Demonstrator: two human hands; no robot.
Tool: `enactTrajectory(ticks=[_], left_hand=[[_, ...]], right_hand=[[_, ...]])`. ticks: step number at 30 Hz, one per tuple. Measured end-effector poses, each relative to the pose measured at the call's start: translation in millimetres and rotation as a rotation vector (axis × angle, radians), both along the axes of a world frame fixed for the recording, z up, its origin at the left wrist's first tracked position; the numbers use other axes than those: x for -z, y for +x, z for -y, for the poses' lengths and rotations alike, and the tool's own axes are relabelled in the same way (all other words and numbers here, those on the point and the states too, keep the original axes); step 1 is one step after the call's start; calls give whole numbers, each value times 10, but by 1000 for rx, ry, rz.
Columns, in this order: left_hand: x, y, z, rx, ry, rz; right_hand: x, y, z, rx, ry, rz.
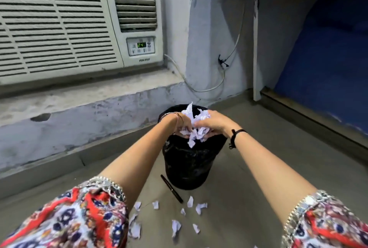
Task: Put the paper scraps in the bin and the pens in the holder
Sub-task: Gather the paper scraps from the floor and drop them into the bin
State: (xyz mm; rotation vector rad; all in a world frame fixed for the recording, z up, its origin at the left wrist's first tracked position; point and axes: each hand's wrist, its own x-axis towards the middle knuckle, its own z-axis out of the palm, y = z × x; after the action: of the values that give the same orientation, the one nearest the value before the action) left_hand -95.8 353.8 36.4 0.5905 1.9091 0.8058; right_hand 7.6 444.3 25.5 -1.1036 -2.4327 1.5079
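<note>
AC unit (59,20) fills the upper left, set in the wall above a concrete ledge (89,96); its panel reads 24 in green. Blue recess (322,54) under a shelf takes the upper right. White cable (201,88) runs down the wall between them, with a black clip on it near the corner.

Floor (268,158) is grey and bare toward the right.

Bin (189,164): black, lined with a black bag, upright on the floor just in front of the ledge, roughly frame centre.

Both arms reach forward over the bin, patterned red/blue sleeves (65,218) at the bottom corners. Left hand (182,125) and right hand (214,123) are pressed together around a wad (196,126) of crumpled white paper, fingers curled in on it from both sides. The wad sits right above the bin mouth, not inside yet; bits stick out above and hang below the hands. Thin bangle on the left wrist, black band (236,137) on the right wrist.

Pen (171,188): black, lying flat on the floor, diagonal, its far end just beside the bin's base on the left side, and its near end pointing toward the loose scraps.

Scraps (176,225): about ten small white pieces scattered on the floor between the arms, nearer the camera than the bin and pen, none touching the bin. A few are half hidden by the left sleeve.

No holder in view.
</note>
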Motion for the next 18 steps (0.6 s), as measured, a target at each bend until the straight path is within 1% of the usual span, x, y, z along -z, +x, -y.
enactTrajectory(ticks=[1,3,5,7,9,11,13,15,18], left_hand=[[-3,20,-23,4,-32,-33],[12,6,-75,-16,-29,-61],[40,-53,-108,-52,-18,-45],[36,-55,-79,-109,1,-49],[14,-36,-31,-123,24,-32],[16,-16,18,-121,70,-1],[18,38,102,-154,169,23],[3,105,213,-179,270,21],[77,203,509,-167,364,8]], right_hand=[[66,-56,-46,19,-44,27],[107,-132,-70,90,-127,26],[88,-161,-69,132,-139,36],[101,-161,-78,133,-137,42],[112,-148,-61,149,-127,32],[131,-117,-23,231,-95,-38],[139,-69,57,286,-78,-148],[110,15,225,270,-38,-240],[149,197,623,174,26,-336]])
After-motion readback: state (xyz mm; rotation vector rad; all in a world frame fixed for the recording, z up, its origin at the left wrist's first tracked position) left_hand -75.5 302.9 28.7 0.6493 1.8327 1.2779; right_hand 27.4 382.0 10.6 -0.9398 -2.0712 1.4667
